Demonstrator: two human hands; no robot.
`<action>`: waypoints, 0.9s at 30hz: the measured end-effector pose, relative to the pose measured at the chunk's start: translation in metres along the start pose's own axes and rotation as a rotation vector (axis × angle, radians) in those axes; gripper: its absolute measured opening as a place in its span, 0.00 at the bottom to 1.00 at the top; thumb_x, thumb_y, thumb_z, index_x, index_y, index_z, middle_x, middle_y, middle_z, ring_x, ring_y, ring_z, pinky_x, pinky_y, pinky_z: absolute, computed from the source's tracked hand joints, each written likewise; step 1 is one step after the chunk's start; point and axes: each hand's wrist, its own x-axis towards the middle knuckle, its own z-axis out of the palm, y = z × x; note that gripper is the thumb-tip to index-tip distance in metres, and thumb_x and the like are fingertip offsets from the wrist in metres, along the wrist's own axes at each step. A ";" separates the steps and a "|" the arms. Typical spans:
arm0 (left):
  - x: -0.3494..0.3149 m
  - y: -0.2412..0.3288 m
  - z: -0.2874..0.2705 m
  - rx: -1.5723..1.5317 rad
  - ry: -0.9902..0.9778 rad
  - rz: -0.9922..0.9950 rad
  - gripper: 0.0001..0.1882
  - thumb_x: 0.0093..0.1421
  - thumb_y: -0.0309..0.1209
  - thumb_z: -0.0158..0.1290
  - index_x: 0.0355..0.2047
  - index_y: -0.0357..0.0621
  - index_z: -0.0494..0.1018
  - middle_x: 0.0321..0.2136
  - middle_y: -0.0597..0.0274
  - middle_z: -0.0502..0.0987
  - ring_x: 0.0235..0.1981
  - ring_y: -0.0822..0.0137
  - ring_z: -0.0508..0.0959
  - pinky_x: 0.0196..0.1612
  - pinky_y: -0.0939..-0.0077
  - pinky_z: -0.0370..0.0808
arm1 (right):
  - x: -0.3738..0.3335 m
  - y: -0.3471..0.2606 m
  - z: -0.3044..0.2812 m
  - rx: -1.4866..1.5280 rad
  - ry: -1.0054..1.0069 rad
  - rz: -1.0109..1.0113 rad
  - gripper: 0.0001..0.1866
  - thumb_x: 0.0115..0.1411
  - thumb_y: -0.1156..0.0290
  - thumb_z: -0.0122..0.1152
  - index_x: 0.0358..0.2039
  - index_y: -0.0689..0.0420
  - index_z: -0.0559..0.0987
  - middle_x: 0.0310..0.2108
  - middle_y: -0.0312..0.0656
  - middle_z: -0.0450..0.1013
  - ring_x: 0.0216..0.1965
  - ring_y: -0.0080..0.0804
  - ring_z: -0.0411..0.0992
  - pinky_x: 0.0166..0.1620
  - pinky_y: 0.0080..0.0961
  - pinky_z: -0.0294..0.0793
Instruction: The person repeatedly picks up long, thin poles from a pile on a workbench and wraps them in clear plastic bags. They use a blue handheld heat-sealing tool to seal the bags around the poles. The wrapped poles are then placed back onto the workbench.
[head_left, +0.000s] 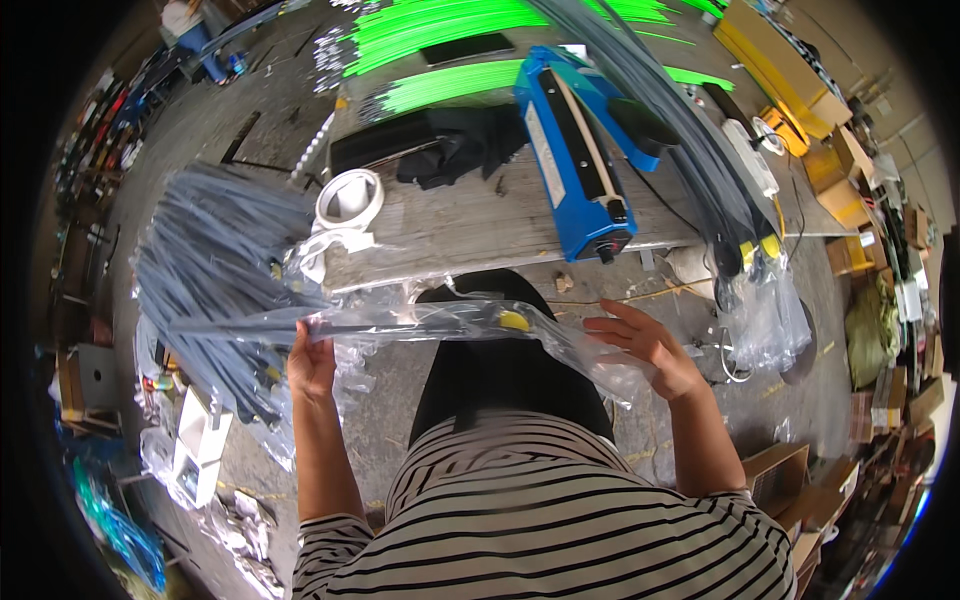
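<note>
Across my lap lies a long, thin dark item in a clear plastic sleeve, with a yellow spot toward its right end. Thumb and fingers of my left hand are closed on the sleeve near its left part. At the loose right end of the plastic, my right hand has its fingers spread; whether they touch the film is hard to tell. A blue bar-shaped machine, apparently a bag sealer, stands on the wooden table ahead, its blue arm raised to the right.
A large pile of similar wrapped long items is at my left. More wrapped ones lie along the table's right side. Bright green rods cover the far end. A white tape roll sits near the left edge. Cardboard boxes stand at the right.
</note>
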 end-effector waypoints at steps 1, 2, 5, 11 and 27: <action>0.002 -0.002 0.001 -0.002 -0.017 -0.021 0.08 0.55 0.32 0.49 0.31 0.41 0.72 0.31 0.61 0.75 0.35 0.67 0.75 0.44 0.71 0.71 | -0.006 -0.002 -0.002 0.004 0.027 -0.032 0.53 0.39 0.39 0.59 0.56 0.64 0.51 0.51 0.56 0.59 0.50 0.45 0.62 0.47 0.37 0.65; 0.005 -0.003 -0.001 -0.003 -0.010 -0.029 0.08 0.55 0.32 0.49 0.31 0.40 0.72 0.31 0.60 0.75 0.35 0.67 0.75 0.44 0.71 0.71 | -0.011 -0.003 -0.002 0.011 0.049 -0.061 0.54 0.38 0.40 0.60 0.56 0.64 0.50 0.51 0.56 0.59 0.50 0.45 0.61 0.46 0.37 0.65; 0.010 -0.005 -0.006 -0.008 -0.029 -0.062 0.08 0.55 0.31 0.49 0.31 0.40 0.72 0.31 0.59 0.75 0.36 0.66 0.75 0.44 0.70 0.71 | -0.018 -0.008 0.009 -0.050 0.160 -0.133 0.34 0.48 0.56 0.60 0.48 0.66 0.63 0.42 0.52 0.67 0.43 0.37 0.68 0.41 0.28 0.69; -0.002 -0.005 0.004 -0.028 -0.114 -0.151 0.07 0.55 0.30 0.49 0.31 0.40 0.71 0.32 0.60 0.75 0.37 0.66 0.74 0.44 0.69 0.71 | -0.009 0.002 -0.009 -0.009 0.735 -0.237 0.09 0.55 0.69 0.53 0.24 0.62 0.74 0.20 0.39 0.71 0.21 0.22 0.69 0.26 0.16 0.69; 0.014 0.008 -0.038 0.041 -0.123 -0.154 0.07 0.53 0.23 0.49 0.34 0.42 0.71 0.33 0.60 0.75 0.37 0.68 0.75 0.41 0.70 0.73 | -0.005 -0.002 -0.034 0.083 0.872 -0.522 0.09 0.54 0.76 0.53 0.36 0.62 0.72 0.32 0.41 0.72 0.34 0.23 0.69 0.39 0.20 0.68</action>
